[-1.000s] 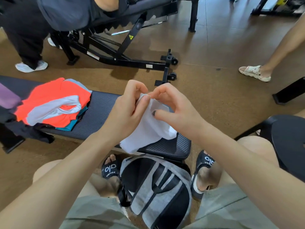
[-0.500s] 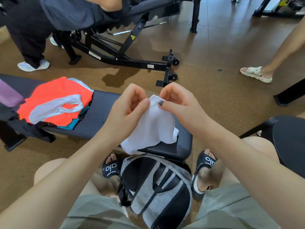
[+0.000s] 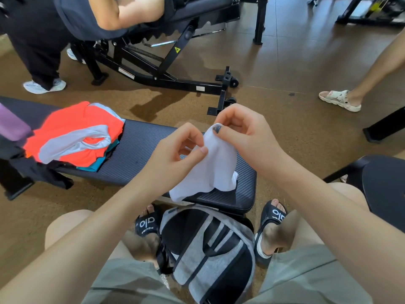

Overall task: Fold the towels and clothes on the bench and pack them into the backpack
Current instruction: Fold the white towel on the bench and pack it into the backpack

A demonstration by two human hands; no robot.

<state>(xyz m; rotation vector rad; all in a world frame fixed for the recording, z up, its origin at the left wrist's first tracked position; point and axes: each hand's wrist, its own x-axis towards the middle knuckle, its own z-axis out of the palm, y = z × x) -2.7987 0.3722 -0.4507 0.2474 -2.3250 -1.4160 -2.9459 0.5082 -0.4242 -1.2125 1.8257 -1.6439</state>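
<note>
A small white towel [image 3: 210, 172] hangs over the near end of the black bench [image 3: 142, 154], its lower part resting on the pad. My left hand [image 3: 175, 154] pinches its left edge and my right hand [image 3: 245, 132] pinches its top corner, both lifted above the bench. Further left on the bench lies a pile of clothes [image 3: 72, 137]: orange and grey on top, teal beneath, black cloth hanging off the front. A purple item [image 3: 11, 126] sits at the far left. The grey and black backpack [image 3: 210, 253] stands on the floor between my feet.
A black adjustable gym bench frame [image 3: 166, 75] stands beyond, with a person leaning on it. Another person's leg and white sandal [image 3: 339, 99] are at the right. A black stool seat [image 3: 383, 185] is at my right knee. Brown floor surrounds everything.
My hands have drawn slightly apart along the towel's top edge, the right hand rising with the corner. The towel hangs more spread between them.
</note>
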